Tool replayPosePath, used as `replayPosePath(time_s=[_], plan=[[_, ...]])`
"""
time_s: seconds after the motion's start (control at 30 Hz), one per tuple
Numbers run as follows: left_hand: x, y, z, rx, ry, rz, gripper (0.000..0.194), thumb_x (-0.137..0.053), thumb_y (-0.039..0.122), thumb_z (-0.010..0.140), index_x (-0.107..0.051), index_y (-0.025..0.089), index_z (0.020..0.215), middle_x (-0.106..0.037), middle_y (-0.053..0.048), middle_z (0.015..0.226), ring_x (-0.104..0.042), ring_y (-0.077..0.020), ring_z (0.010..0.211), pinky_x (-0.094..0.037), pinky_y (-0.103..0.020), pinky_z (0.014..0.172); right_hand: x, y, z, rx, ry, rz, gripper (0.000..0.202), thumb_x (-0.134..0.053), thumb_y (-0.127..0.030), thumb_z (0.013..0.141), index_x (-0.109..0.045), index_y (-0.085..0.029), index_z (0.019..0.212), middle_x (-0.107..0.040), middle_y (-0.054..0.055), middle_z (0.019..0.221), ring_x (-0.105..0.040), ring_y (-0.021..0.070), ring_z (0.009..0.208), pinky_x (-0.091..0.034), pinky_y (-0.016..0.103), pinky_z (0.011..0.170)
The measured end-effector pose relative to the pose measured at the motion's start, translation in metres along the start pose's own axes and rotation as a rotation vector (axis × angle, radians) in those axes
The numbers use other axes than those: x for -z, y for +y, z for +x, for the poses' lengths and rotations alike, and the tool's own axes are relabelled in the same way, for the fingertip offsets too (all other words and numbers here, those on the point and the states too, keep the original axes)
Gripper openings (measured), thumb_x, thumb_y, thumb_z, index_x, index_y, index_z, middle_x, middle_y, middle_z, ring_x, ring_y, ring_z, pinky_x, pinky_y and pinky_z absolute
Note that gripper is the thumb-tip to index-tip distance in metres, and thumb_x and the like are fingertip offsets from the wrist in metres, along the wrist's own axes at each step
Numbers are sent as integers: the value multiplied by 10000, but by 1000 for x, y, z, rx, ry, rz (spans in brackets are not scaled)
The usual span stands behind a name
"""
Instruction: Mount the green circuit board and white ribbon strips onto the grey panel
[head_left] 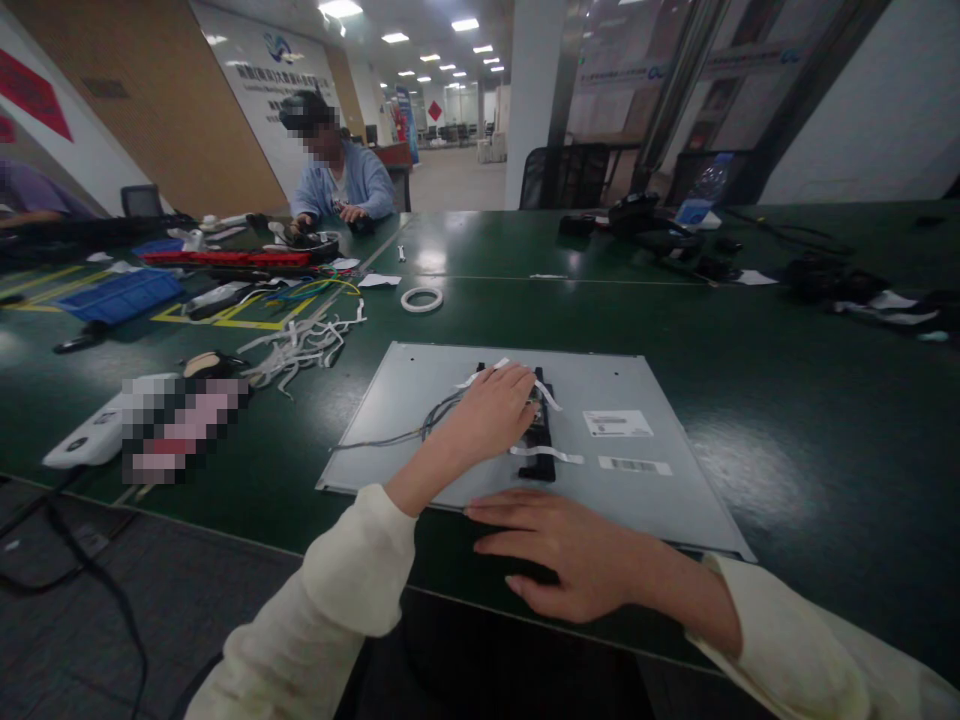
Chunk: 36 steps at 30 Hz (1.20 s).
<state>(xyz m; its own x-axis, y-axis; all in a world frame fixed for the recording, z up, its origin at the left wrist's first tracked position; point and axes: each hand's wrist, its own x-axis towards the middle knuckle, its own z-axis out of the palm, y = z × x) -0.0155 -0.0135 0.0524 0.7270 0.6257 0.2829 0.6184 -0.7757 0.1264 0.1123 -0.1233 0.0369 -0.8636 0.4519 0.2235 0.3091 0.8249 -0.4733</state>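
A flat grey metal panel [600, 510] lies on the green table in front of me, with two white labels on its right half. Across its middle sits a black bracket-like part [541, 464] with strips of white tape [551, 455] on it. My left hand [491, 405] rests over the upper part of this bracket, fingers laid forward; what is under the palm is hidden. Thin dark cables [390, 440] run from there to the panel's left edge. At the panel's near edge my right hand [570, 555] has its fingers stretched out and apart, holding nothing.
A roll of white tape [421, 300] lies beyond the panel. Leftward are loose tape strips [307, 345], a white device [97, 430], a blue bin [120, 294] and a red strip [225, 258]. A person [341, 185] sits across the table. Black equipment [652, 225] lies back right.
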Motion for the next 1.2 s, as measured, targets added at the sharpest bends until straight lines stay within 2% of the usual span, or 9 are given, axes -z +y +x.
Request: replayPosePath(time_s=[0.1, 0.2, 0.3, 0.43, 0.53, 0.73, 0.97, 1.2], plan=[[-8, -1, 16, 18, -21, 18, 288, -344, 207, 897, -505, 117, 1117, -558, -131, 1189, -486, -235, 1143, -345, -381, 967, 2, 1, -1, 46, 68, -102, 358, -438, -220, 868, -552, -91, 1182, -475, 110, 1285, -399, 183, 1219, -332, 367, 1040], [-21, -6, 30, 19, -13, 37, 260, -346, 147, 879, -531, 125, 1060, -611, -116, 1077, -541, -219, 1058, -355, -369, 939, 10, 11, -7, 39, 270, -207, 328, -421, -176, 875, -549, -95, 1166, -529, 100, 1222, -450, 169, 1165, -393, 343, 992], [-30, -7, 32, 35, 18, 42, 259, -350, 137, 874, -519, 117, 1069, -622, -119, 1040, -557, -211, 1020, -357, -349, 929, 23, 34, -20, -156, 495, -335, 284, -424, -153, 876, -569, -123, 1118, -571, 88, 1153, -495, 170, 1105, -420, 347, 954], [-34, -6, 27, 102, 44, 57, 268, -359, 158, 876, -485, 120, 1110, -631, -117, 1011, -572, -216, 977, -369, -339, 905, 33, 70, -37, -437, 600, -441, 248, -422, -159, 868, -602, -141, 1038, -590, 83, 1096, -537, 198, 1023, -439, 380, 914], [-34, -5, 26, 138, 43, 51, 261, -360, 188, 888, -478, 125, 1112, -640, -110, 958, -592, -215, 919, -396, -327, 853, 32, 85, -42, -506, 598, -446, 236, -439, -169, 855, -604, -144, 1022, -588, 76, 1086, -545, 201, 996, -447, 383, 900], [-36, -6, 27, 178, 9, 21, 254, -355, 197, 892, -481, 129, 1101, -640, -100, 895, -610, -212, 859, -426, -312, 778, 28, 90, -38, -546, 521, -394, 225, -444, -214, 869, -609, -160, 1013, -585, 72, 1066, -544, 206, 967, -461, 378, 856], [-37, -7, 26, 169, 7, -11, 252, -348, 203, 891, -485, 130, 1089, -633, -109, 932, -602, -220, 880, -432, -315, 772, 30, 94, -37, -544, 479, -438, 217, -424, -214, 893, -635, -173, 916, -630, 54, 957, -576, 205, 889, -469, 363, 804], [-39, -9, 28, 173, 6, -44, 277, -352, 150, 866, -466, 117, 1116, -626, -120, 966, -597, -220, 907, -431, -318, 793, 28, 94, -36, -498, 406, -481, 241, -406, -163, 888, -636, -158, 960, -625, 63, 989, -567, 201, 926, -472, 363, 824]])
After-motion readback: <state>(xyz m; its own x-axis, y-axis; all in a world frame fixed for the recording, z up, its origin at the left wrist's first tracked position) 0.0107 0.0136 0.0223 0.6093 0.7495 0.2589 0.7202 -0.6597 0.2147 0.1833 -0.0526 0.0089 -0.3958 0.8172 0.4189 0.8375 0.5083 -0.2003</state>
